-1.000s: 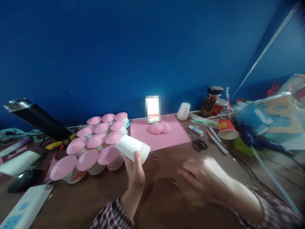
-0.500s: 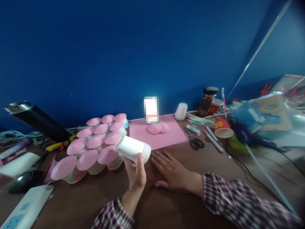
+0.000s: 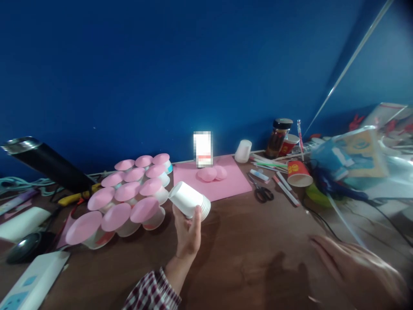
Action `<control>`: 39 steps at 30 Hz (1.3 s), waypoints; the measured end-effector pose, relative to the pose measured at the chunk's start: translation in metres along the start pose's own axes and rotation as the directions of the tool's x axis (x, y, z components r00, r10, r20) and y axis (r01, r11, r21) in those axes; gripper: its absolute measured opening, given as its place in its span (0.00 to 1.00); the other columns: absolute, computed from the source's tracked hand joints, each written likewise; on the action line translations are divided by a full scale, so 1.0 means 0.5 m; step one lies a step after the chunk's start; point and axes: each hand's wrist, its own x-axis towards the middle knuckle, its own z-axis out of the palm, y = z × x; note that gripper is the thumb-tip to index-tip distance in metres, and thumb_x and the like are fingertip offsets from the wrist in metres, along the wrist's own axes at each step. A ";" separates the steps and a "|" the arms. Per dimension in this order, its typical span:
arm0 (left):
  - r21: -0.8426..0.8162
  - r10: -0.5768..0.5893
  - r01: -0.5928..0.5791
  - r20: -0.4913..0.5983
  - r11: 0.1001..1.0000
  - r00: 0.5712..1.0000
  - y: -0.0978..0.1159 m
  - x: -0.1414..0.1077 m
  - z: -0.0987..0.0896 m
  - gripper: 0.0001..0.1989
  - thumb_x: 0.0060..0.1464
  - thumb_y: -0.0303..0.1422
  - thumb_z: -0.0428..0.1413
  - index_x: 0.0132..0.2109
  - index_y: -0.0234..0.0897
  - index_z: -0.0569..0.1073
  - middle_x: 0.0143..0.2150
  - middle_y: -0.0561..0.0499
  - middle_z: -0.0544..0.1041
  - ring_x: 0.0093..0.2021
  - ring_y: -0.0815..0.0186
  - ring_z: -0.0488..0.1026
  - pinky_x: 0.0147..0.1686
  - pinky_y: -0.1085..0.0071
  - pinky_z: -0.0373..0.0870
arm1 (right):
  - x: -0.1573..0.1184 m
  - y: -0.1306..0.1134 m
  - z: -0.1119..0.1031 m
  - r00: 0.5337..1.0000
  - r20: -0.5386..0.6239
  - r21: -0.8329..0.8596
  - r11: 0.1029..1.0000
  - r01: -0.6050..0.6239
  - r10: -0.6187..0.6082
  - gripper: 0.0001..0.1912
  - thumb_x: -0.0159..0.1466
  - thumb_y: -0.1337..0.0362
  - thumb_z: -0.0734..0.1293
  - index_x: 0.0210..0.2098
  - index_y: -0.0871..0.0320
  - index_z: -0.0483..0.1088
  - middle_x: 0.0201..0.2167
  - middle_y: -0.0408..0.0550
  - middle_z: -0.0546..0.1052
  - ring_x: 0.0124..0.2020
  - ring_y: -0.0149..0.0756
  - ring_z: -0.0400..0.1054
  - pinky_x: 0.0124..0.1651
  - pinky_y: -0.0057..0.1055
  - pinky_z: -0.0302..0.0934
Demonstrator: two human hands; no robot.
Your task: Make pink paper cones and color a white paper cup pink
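Observation:
My left hand [image 3: 187, 234] is wrapped round a tilted stack of white paper cups [image 3: 189, 200], nested one inside another, above the brown table. My right hand [image 3: 358, 271], blurred by motion, is over the table's right side, fingers stretched to the left and nothing visible in them. Left of the stack stand several paper cups topped with pink paper cones [image 3: 142, 209], in rows. Behind the stack lies a pink sheet [image 3: 232, 187] bearing several pink paper circles [image 3: 208, 174].
Scissors [image 3: 263, 193], a glue stick [image 3: 259, 174] and loose sticks lie right of the sheet. Nearby are a white cup [image 3: 243, 150], a red cup [image 3: 299, 173] and a dark-lidded jar [image 3: 278, 137]. A black flask [image 3: 48, 161] and a power strip [image 3: 35, 284] are at left.
My right hand has lifted off the table beside the stack and swung to the right. My left hand with the paper cups has shifted slightly right.

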 end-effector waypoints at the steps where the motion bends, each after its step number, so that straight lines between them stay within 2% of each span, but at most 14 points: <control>1: -0.007 -0.024 0.024 0.030 1.000 0.999 0.001 -0.002 0.002 0.23 0.53 0.39 0.55 0.53 0.35 0.60 0.46 0.43 0.68 0.43 0.62 0.70 0.42 0.67 0.69 | 0.016 -0.011 -0.007 0.999 0.029 0.008 1.000 -0.020 0.019 0.18 0.63 0.56 0.60 0.51 0.52 0.70 0.28 0.49 0.79 0.27 0.46 0.74 0.27 0.38 0.65; 4: 0.048 -0.087 0.082 0.103 0.995 0.991 0.006 -0.008 0.003 0.29 0.49 0.39 0.59 0.54 0.35 0.58 0.45 0.42 0.70 0.41 0.60 0.72 0.39 0.65 0.70 | 0.080 -0.091 -0.012 0.986 0.084 0.314 0.943 0.114 -0.147 0.30 0.61 0.57 0.64 0.61 0.53 0.58 0.48 0.53 0.76 0.45 0.48 0.72 0.43 0.41 0.68; 6: 0.137 -0.058 0.035 0.167 0.990 0.984 0.009 -0.012 0.001 0.32 0.46 0.39 0.61 0.55 0.35 0.59 0.46 0.43 0.71 0.42 0.58 0.72 0.41 0.63 0.70 | 0.127 -0.165 -0.003 0.980 0.078 0.556 0.824 0.110 -0.184 0.34 0.61 0.59 0.65 0.64 0.54 0.53 0.58 0.57 0.67 0.56 0.50 0.63 0.54 0.47 0.61; 8: 0.193 -0.003 -0.050 0.265 0.980 0.964 0.009 -0.017 -0.001 0.33 0.42 0.40 0.63 0.55 0.37 0.62 0.48 0.43 0.72 0.46 0.55 0.71 0.45 0.60 0.68 | 0.171 -0.237 0.011 0.968 0.115 0.814 0.579 0.036 -0.222 0.36 0.61 0.57 0.66 0.65 0.56 0.49 0.61 0.60 0.62 0.59 0.50 0.60 0.56 0.47 0.59; 10: 0.184 0.030 -0.099 0.347 0.978 0.937 0.006 -0.020 -0.002 0.34 0.40 0.39 0.64 0.55 0.38 0.64 0.50 0.42 0.72 0.48 0.53 0.70 0.47 0.59 0.68 | 0.210 -0.296 0.029 0.942 0.127 0.971 0.233 -0.054 -0.311 0.38 0.59 0.54 0.68 0.64 0.56 0.50 0.58 0.59 0.65 0.56 0.49 0.63 0.54 0.43 0.62; 11: 0.169 0.040 -0.109 0.370 0.979 0.928 0.005 -0.020 -0.002 0.34 0.40 0.39 0.64 0.55 0.38 0.64 0.51 0.42 0.72 0.49 0.53 0.70 0.48 0.58 0.67 | 0.226 -0.318 0.039 0.930 0.148 0.985 0.132 -0.108 -0.338 0.38 0.58 0.55 0.69 0.62 0.56 0.52 0.56 0.57 0.67 0.54 0.48 0.65 0.53 0.42 0.62; 14: 0.163 0.067 -0.136 0.371 0.977 0.926 0.001 -0.019 -0.001 0.32 0.45 0.38 0.61 0.57 0.38 0.63 0.53 0.40 0.70 0.52 0.53 0.68 0.51 0.58 0.65 | 0.257 -0.354 0.070 0.943 0.219 0.975 0.033 -0.218 -0.250 0.29 0.56 0.57 0.72 0.53 0.60 0.63 0.49 0.54 0.72 0.50 0.46 0.66 0.53 0.41 0.61; 17: 0.161 0.059 -0.118 0.329 0.980 0.942 0.002 -0.017 0.000 0.38 0.44 0.38 0.63 0.61 0.38 0.58 0.59 0.39 0.65 0.58 0.53 0.63 0.56 0.56 0.61 | 0.267 -0.357 0.096 0.923 0.310 0.921 -0.168 -0.351 -0.226 0.22 0.58 0.57 0.70 0.49 0.60 0.66 0.45 0.53 0.74 0.46 0.44 0.68 0.50 0.40 0.62; 19: 0.077 0.020 -0.045 0.296 0.996 0.955 0.005 -0.017 0.002 0.41 0.42 0.38 0.64 0.62 0.39 0.55 0.61 0.39 0.62 0.59 0.54 0.62 0.55 0.58 0.63 | 0.269 -0.351 0.106 0.914 0.348 0.860 -0.316 -0.400 -0.210 0.21 0.60 0.57 0.68 0.50 0.58 0.65 0.46 0.52 0.74 0.47 0.43 0.68 0.50 0.40 0.63; 22: -0.067 -0.099 0.115 0.209 0.991 0.973 0.010 -0.016 0.006 0.31 0.48 0.38 0.60 0.57 0.37 0.60 0.54 0.40 0.68 0.50 0.60 0.70 0.44 0.65 0.71 | 0.270 -0.342 0.113 0.910 0.383 0.788 -0.458 -0.411 -0.157 0.23 0.60 0.58 0.68 0.53 0.54 0.63 0.49 0.50 0.73 0.49 0.42 0.68 0.51 0.39 0.62; 26: -0.099 -0.288 0.322 0.263 0.942 0.921 0.017 -0.016 0.010 0.17 0.51 0.42 0.57 0.42 0.33 0.72 0.33 0.48 0.74 0.31 0.68 0.71 0.29 0.73 0.71 | 0.271 -0.343 0.114 0.921 0.376 0.790 -0.484 -0.376 -0.102 0.23 0.60 0.58 0.69 0.54 0.51 0.63 0.49 0.49 0.73 0.48 0.41 0.68 0.51 0.39 0.62; 30: -0.195 -0.371 0.484 0.425 0.853 0.826 0.023 -0.025 0.015 0.19 0.49 0.41 0.59 0.44 0.32 0.74 0.36 0.46 0.76 0.31 0.68 0.71 0.25 0.75 0.69 | 0.264 -0.348 0.117 0.933 0.342 0.855 -0.377 -0.357 -0.108 0.20 0.59 0.57 0.70 0.48 0.55 0.67 0.45 0.50 0.75 0.45 0.42 0.68 0.49 0.39 0.62; 35: -0.281 -0.449 0.605 0.459 0.745 0.767 0.018 -0.033 0.019 0.18 0.49 0.39 0.60 0.45 0.34 0.75 0.38 0.46 0.77 0.35 0.67 0.71 0.28 0.76 0.70 | 0.255 -0.351 0.122 0.943 0.313 0.895 -0.296 -0.333 -0.115 0.18 0.61 0.57 0.68 0.48 0.57 0.67 0.46 0.51 0.74 0.45 0.41 0.68 0.49 0.39 0.62; 39: -0.306 -0.459 0.626 0.467 0.718 0.755 0.010 -0.029 0.019 0.16 0.48 0.38 0.62 0.43 0.35 0.76 0.38 0.47 0.77 0.36 0.68 0.71 0.30 0.76 0.70 | 0.258 -0.345 0.121 0.950 0.305 0.905 -0.290 -0.311 -0.065 0.18 0.61 0.57 0.67 0.48 0.57 0.66 0.47 0.51 0.74 0.47 0.43 0.67 0.51 0.39 0.61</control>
